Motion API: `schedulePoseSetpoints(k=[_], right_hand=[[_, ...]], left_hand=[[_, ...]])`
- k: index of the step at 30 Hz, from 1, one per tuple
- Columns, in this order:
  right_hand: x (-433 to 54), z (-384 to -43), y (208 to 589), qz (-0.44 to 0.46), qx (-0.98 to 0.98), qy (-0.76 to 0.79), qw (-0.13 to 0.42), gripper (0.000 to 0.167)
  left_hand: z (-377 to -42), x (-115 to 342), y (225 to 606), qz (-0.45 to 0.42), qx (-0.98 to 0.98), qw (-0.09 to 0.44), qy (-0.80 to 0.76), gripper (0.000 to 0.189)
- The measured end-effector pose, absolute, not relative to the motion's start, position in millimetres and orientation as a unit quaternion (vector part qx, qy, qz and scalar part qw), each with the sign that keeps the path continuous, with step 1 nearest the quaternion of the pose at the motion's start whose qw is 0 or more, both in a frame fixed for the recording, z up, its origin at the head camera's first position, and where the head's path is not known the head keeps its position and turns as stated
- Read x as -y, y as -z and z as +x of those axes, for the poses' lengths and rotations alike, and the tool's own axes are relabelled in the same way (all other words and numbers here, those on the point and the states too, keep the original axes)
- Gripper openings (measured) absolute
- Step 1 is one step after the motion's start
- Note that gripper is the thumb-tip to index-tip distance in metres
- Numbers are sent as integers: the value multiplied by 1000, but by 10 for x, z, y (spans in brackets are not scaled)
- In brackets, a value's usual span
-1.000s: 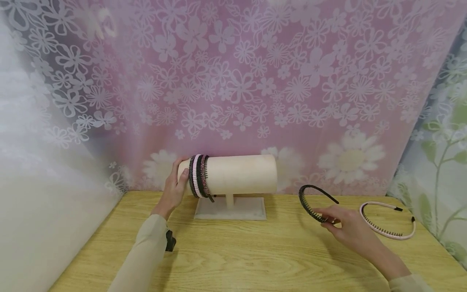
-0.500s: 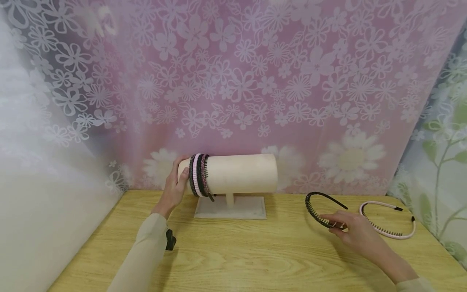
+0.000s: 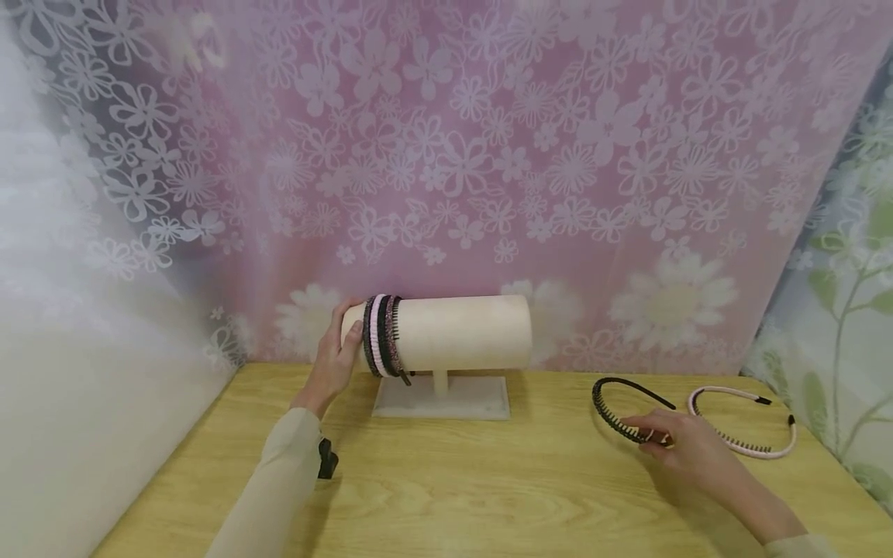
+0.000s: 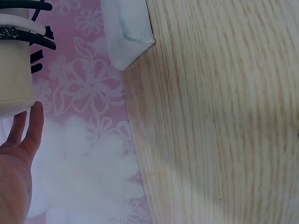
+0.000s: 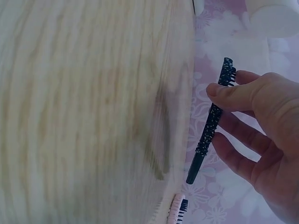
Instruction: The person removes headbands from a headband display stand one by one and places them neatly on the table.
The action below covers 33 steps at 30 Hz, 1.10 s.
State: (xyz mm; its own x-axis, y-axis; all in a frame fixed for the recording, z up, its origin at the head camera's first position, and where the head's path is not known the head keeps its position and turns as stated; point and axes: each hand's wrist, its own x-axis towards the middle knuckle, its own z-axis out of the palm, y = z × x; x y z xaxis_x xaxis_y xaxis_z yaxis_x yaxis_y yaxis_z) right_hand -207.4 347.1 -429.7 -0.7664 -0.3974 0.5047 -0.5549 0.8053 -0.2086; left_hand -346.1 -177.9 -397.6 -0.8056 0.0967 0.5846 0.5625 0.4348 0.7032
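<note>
My left hand [image 3: 331, 363] grips the left end of a cream cylinder headband stand [image 3: 463, 333], thumb in front. In the left wrist view two fingers [image 4: 32, 130] touch its rounded end. Several headbands, black, pale pink and dark reddish, sit side by side round the cylinder's left part, close to my thumb. My right hand [image 3: 694, 452] pinches a black toothed headband [image 3: 598, 399] near one end, low over the table at the right. Speckled sparkle covers this black headband [image 5: 211, 121] in the right wrist view, where my thumb presses its outer side.
A pale pink toothed headband [image 3: 783, 453] with black tips lies on the wood-grain table [image 3: 446, 488], just right of my right hand. The stand's flat pale base [image 3: 481, 399] rests near the back edge. A pink floral cloth [image 3: 446, 256] hangs behind.
My right hand has moved right and down with the black headband, closer to the pink one. My left hand has stayed on the stand.
</note>
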Motion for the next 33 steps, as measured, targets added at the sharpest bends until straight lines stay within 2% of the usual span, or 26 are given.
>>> schedulePoseSetpoints(k=[16,33], right_hand=[[-3611,-2036,4330,197,956,-166,138,39],[-3677,-2033,4426,204,955,-164,138,33]], left_hand=[[-3460,1783,3973,-206,813,237,490,47],[-3436,1777,3988,-209,810,236,495,47]])
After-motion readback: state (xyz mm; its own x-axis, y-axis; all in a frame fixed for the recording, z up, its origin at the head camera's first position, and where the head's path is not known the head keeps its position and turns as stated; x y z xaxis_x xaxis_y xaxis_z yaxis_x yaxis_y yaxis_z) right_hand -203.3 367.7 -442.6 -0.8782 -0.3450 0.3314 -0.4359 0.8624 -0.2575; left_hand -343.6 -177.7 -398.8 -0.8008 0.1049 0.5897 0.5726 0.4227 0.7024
